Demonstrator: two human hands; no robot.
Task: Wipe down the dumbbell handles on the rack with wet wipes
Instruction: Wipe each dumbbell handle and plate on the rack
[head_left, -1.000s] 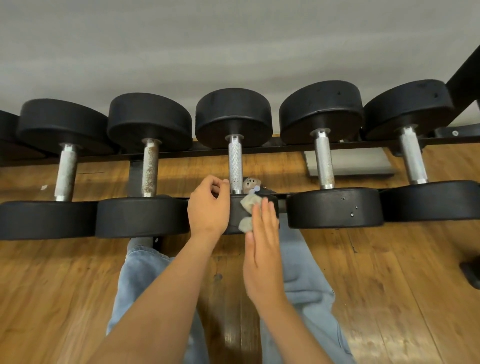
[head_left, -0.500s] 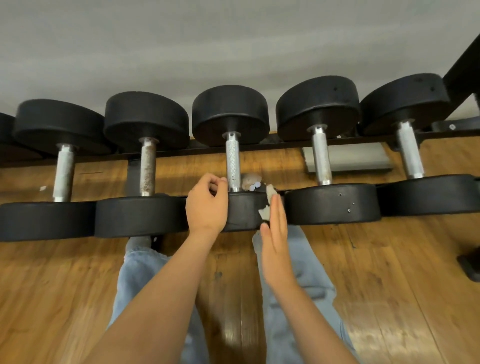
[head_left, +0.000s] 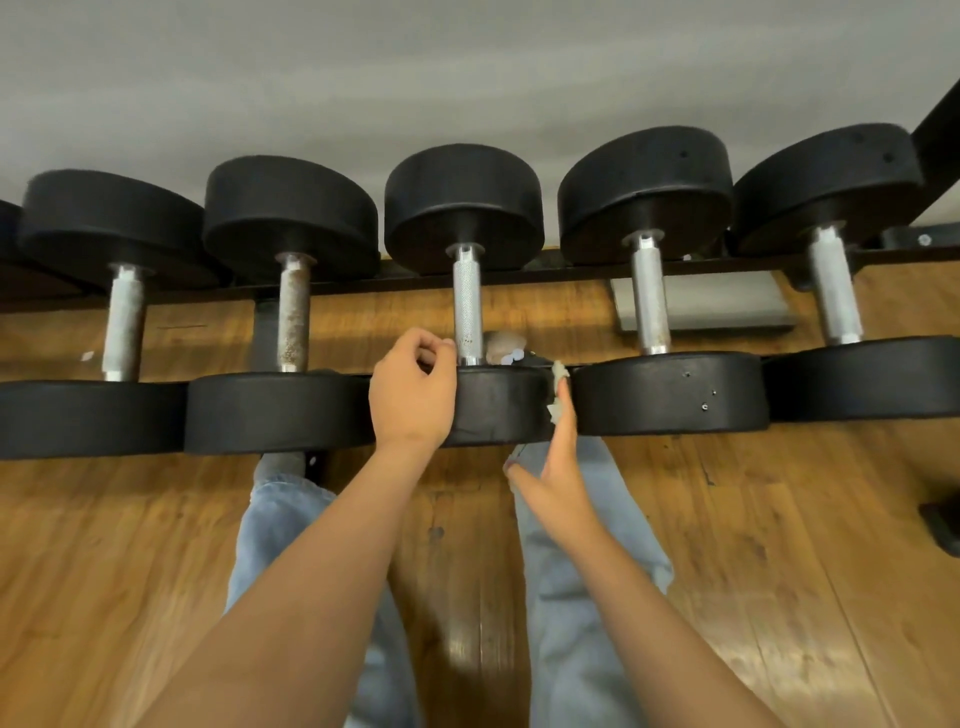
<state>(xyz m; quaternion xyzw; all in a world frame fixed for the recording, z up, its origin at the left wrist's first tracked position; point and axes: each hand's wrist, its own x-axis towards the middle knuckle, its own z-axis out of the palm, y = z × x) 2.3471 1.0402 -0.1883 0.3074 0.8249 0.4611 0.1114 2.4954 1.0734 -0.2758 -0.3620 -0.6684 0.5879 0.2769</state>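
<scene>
Closest to me, the person's jeans (head_left: 270, 514) and both bare forearms reach out over the wooden floor (head_left: 779, 519). The right hand (head_left: 558, 467) has just changed its line. A second ago it lay flat on the front of the middle dumbbell (head_left: 498, 410). Now it is turned edge-on at that weight's three o'clock, its straight fingers slipped into the gap beside the neighbouring dumbbell (head_left: 670, 395). The fingers press the wet wipe (head_left: 557, 387) against the black side, and the thumb is spread wide.

The left hand (head_left: 413, 395) has not shifted. Its fingers are curled over the weight's rim at ten o'clock, just beside the foot of the handle (head_left: 466, 306).

I would judge that the wiping is going round the weight, and that the knurled handle at twelve o'clock has yet to feel the cloth.

Most of the wipe is hidden behind the fingers, so only two ragged scraps show. A grey lump (head_left: 506, 345) just past the weight, at one o'clock, is too blurred to name. The rack (head_left: 353, 285) runs off both edges of the view, and the dumbbell at its far left is cut off.
</scene>
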